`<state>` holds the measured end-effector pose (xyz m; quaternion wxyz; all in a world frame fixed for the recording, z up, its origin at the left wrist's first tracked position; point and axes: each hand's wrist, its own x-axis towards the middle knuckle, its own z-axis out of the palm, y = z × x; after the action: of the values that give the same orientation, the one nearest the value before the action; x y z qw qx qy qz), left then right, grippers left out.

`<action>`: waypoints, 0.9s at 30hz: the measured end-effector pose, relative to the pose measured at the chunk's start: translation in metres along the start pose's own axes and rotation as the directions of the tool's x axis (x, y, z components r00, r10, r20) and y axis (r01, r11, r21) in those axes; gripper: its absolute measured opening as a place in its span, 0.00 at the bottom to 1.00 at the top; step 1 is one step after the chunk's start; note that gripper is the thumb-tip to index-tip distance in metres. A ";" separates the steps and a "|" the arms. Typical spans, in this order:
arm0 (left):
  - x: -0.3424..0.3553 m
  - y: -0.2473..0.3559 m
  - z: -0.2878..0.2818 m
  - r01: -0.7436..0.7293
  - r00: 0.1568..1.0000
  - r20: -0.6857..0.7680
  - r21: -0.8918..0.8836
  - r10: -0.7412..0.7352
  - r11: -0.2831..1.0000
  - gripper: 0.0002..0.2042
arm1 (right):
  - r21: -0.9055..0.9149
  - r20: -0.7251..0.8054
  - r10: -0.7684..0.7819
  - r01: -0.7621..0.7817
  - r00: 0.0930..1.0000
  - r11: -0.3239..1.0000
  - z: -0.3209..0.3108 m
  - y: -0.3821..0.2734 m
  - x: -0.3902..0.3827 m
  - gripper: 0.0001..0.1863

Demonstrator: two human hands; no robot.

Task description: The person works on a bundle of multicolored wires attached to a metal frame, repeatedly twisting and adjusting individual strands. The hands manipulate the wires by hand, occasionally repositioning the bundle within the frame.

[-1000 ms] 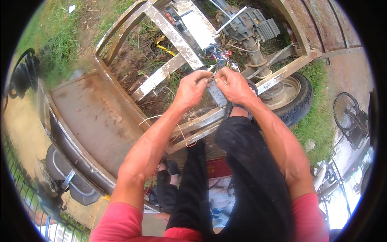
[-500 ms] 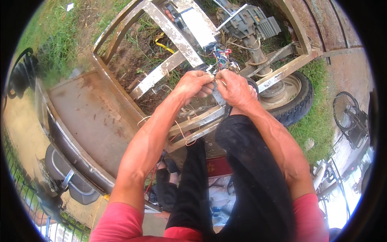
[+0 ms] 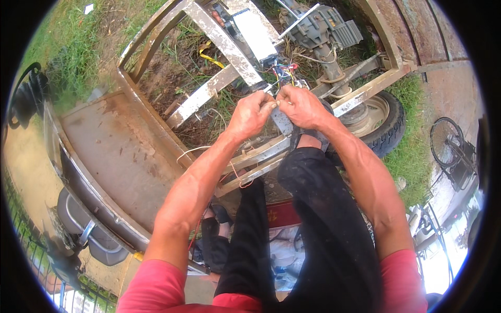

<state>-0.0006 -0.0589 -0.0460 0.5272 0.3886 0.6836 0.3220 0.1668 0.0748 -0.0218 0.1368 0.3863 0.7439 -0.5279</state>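
Note:
My left hand (image 3: 249,115) and my right hand (image 3: 298,108) meet above a grey frame bar (image 3: 282,122), thumbs and fingertips pinched on what looks like a thin wire, mostly hidden by the fingers. Just beyond them, a tangle of coloured wires (image 3: 287,71) comes from a silver, finned controller box (image 3: 253,34), which lies on the paint-flecked metal frame (image 3: 219,41). Loose pale wires (image 3: 238,176) hang near my left forearm. My knee, in black trousers, is raised below my right hand.
A grey axle housing (image 3: 308,34) with motor sits top right, above a tyred wheel (image 3: 391,133). A rusty sheet-metal floor (image 3: 115,141) fills the left, with a dark seat (image 3: 78,214) beyond. A bicycle (image 3: 449,148) stands far right on pavement. Someone's dark-clad leg (image 3: 214,235) shows low beside mine.
Both hands stay at the same spot with small finger movements. The left fingers, splayed further under half a second ago, are now curled in, and the right hand has shifted slightly left.

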 end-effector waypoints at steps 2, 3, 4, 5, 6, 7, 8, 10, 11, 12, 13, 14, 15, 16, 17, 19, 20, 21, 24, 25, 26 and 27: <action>0.000 -0.002 0.001 -0.106 0.993 -0.039 0.095 0.110 0.990 0.09 | 0.052 0.010 0.041 -0.041 0.999 0.998 -0.003 -0.004 -0.001 0.17; 0.000 -0.002 0.001 -0.155 0.985 -0.054 0.145 0.164 0.977 0.09 | 0.079 0.017 0.061 -0.062 0.998 0.995 -0.003 -0.005 -0.001 0.17; 0.000 -0.002 0.001 -0.131 0.989 -0.054 0.135 0.139 0.982 0.09 | 0.063 0.000 0.055 -0.055 0.998 0.997 -0.002 -0.006 -0.002 0.17; -0.001 0.000 0.001 -0.107 0.992 -0.052 0.124 0.114 0.986 0.09 | 0.047 -0.016 0.050 -0.049 0.999 0.998 -0.001 -0.008 -0.003 0.18; -0.001 0.001 0.001 -0.084 0.995 -0.050 0.113 0.090 0.990 0.08 | 0.030 -0.033 0.045 -0.044 0.998 0.999 0.000 -0.008 -0.004 0.18; -0.001 0.002 0.002 -0.131 0.987 -0.074 0.152 0.144 0.980 0.08 | 0.040 -0.037 0.028 -0.027 0.999 0.999 0.001 -0.007 -0.003 0.17; -0.002 0.003 0.005 -0.179 0.976 -0.092 0.192 0.199 0.965 0.07 | 0.049 -0.043 0.013 -0.011 0.999 0.999 0.000 -0.004 -0.002 0.17; 0.000 0.004 0.009 -0.284 0.940 -0.107 0.290 0.325 0.914 0.06 | 0.065 -0.004 0.000 0.000 1.000 0.998 -0.004 0.001 0.001 0.16; 0.001 0.003 0.009 -0.336 0.914 -0.102 0.349 0.392 0.874 0.06 | 0.074 0.043 -0.003 -0.001 0.999 0.997 -0.008 0.001 0.007 0.16; 0.002 0.002 0.009 -0.386 0.885 -0.092 0.407 0.457 0.828 0.06 | 0.084 0.090 -0.005 -0.002 0.996 0.996 -0.011 0.000 0.011 0.16; 0.002 0.002 0.009 -0.383 0.883 -0.082 0.444 0.462 0.810 0.06 | 0.109 0.128 0.036 -0.050 0.991 0.993 -0.015 -0.001 0.012 0.16; 0.003 0.003 0.009 -0.380 0.881 -0.072 0.480 0.468 0.790 0.05 | 0.131 0.167 0.075 -0.098 0.983 0.987 -0.020 -0.006 0.014 0.15; 0.003 0.004 0.008 -0.378 0.879 -0.062 0.516 0.473 0.769 0.05 | 0.151 0.206 0.113 -0.146 0.972 0.978 -0.023 -0.009 0.015 0.15; 0.003 0.005 0.008 -0.368 0.879 -0.087 0.500 0.468 0.784 0.06 | 0.186 0.187 0.143 -0.178 0.972 0.966 -0.019 -0.005 0.016 0.16; 0.004 0.005 0.009 -0.359 0.879 -0.113 0.486 0.464 0.797 0.06 | 0.173 0.131 0.125 -0.147 0.983 0.974 -0.016 -0.004 0.014 0.16; 0.003 0.006 0.008 -0.272 0.909 -0.181 0.425 0.376 0.863 0.08 | 0.143 0.021 0.084 -0.086 0.996 0.986 -0.009 -0.003 0.007 0.17; 0.000 0.007 0.008 -0.191 0.934 -0.215 0.374 0.285 0.908 0.08 | 0.124 -0.016 0.067 -0.064 0.998 0.990 -0.005 -0.002 0.005 0.16; -0.002 0.007 0.008 -0.108 0.950 -0.245 0.318 0.191 0.942 0.09 | 0.118 -0.057 0.051 -0.044 0.997 0.992 -0.002 -0.001 0.002 0.16; -0.006 0.011 -0.001 0.352 0.932 -0.051 -0.119 -0.360 0.928 0.12 | 0.096 -0.166 -0.003 0.019 0.986 0.995 0.006 0.000 -0.009 0.13; -0.008 0.011 0.000 0.403 0.912 0.024 -0.231 -0.409 0.885 0.11 | 0.089 -0.192 -0.026 0.044 0.981 0.995 0.008 0.002 -0.010 0.12; -0.008 0.012 0.000 0.454 0.889 0.102 -0.336 -0.447 0.826 0.11 | 0.080 -0.218 -0.053 0.072 0.974 0.994 0.010 0.003 -0.011 0.12; -0.008 0.013 0.000 0.503 0.862 0.183 -0.429 -0.473 0.750 0.11 | 0.065 -0.246 -0.077 0.096 0.966 0.993 0.013 0.005 -0.012 0.11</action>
<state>0.0030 -0.0597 -0.0306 0.6910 0.0693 0.6473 0.3143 0.1758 0.0590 -0.0232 0.0068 0.4202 0.7504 -0.5101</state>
